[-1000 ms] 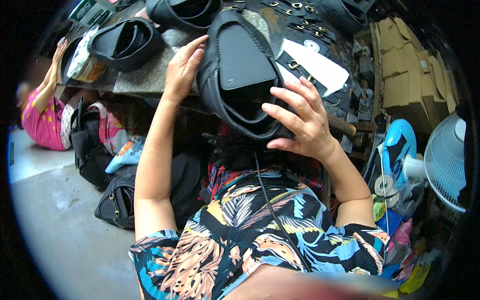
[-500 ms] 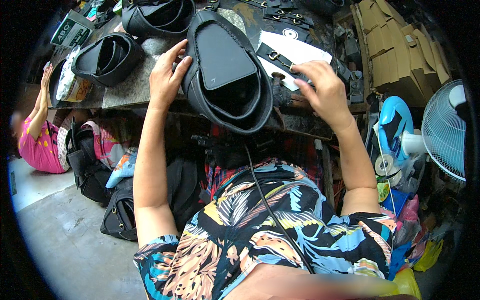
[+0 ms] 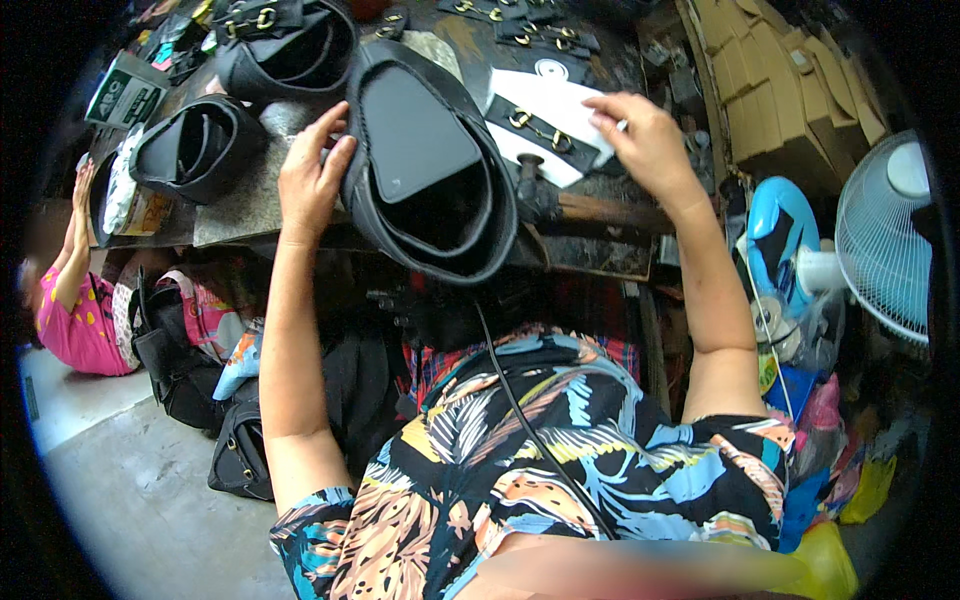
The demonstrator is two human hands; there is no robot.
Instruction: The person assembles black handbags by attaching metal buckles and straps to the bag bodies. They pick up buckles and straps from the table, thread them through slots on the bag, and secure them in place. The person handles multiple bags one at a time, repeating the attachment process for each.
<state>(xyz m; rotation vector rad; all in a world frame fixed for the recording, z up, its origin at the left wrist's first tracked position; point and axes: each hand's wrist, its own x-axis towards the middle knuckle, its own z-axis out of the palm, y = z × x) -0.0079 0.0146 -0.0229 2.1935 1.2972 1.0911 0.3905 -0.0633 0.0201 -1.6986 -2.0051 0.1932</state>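
A black leather bag [image 3: 415, 130], rounded in outline with a smooth stitched flap and its mouth toward me, lies at the bench's near edge. Beside its left edge is my left hand [image 3: 312, 185], thumb and fingers apart, fingertips at the leather. To the right of the bag lies a white sheet [image 3: 570, 98], carrying a black strap [image 3: 548, 135] with gold-coloured metal fittings. My right hand [image 3: 645, 145] pinches the sheet's right edge between thumb and fingers. A dark round-headed metal tool [image 3: 530, 165] stands in front of the sheet.
Two more black leather pieces [image 3: 195, 145] [image 3: 290, 55] sit on the left of the bench, near a green-and-white container [image 3: 128, 90]. Several buckled straps [image 3: 545, 38] lie at the back. Cardboard pieces [image 3: 780, 80] and a fan [image 3: 885, 235] stand right. Another person [image 3: 85, 310] is at left.
My right hand has moved from over the strap to the white sheet's right edge and taken hold of it. My left hand stays beside the bag. The whole view has shifted slightly.
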